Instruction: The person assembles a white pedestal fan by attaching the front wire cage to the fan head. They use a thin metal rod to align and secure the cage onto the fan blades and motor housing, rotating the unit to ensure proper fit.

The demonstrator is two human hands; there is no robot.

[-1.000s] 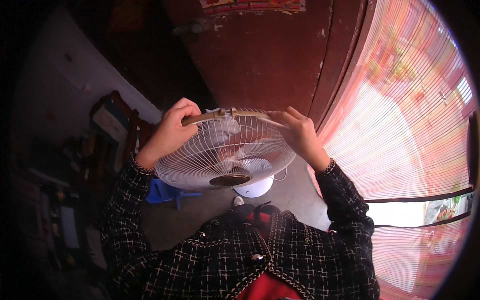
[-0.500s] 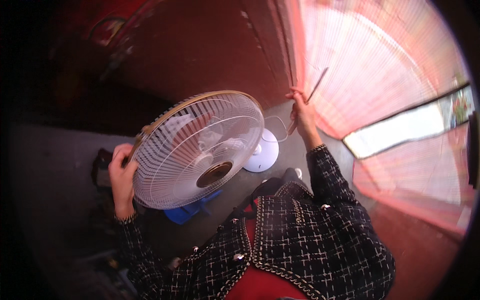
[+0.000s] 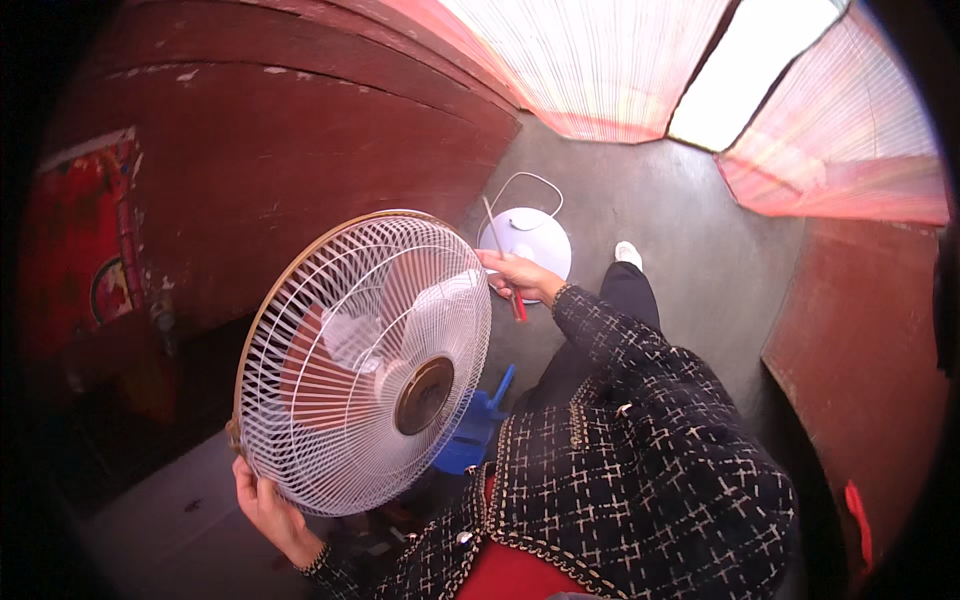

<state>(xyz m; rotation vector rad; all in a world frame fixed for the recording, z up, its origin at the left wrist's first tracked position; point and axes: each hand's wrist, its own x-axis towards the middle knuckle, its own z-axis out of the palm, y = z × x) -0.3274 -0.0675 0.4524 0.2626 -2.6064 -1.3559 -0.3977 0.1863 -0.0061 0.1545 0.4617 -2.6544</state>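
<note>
A standing fan point(image 3: 365, 350) fills the left centre, its round wire grille tilted up toward the wearer. Its white base point(image 3: 548, 238) rests on the grey floor point(image 3: 700, 270), near the floor's edge by a dark red panel point(image 3: 330, 130). The left hand point(image 3: 272, 515) curls its fingers over the grille's lower-left rim. The right hand point(image 3: 527, 279) is closed around a red-handled screwdriver point(image 3: 519, 308), beside the grille's right edge; whether it touches the wires cannot be told. A blue plastic stool point(image 3: 465, 440) sits behind. The fan looks light but top-heavy, its thin wires springy and easily bent, its smooth rim slightly slippery; the thicker gold-brown rim seems the sturdiest hold.
</note>
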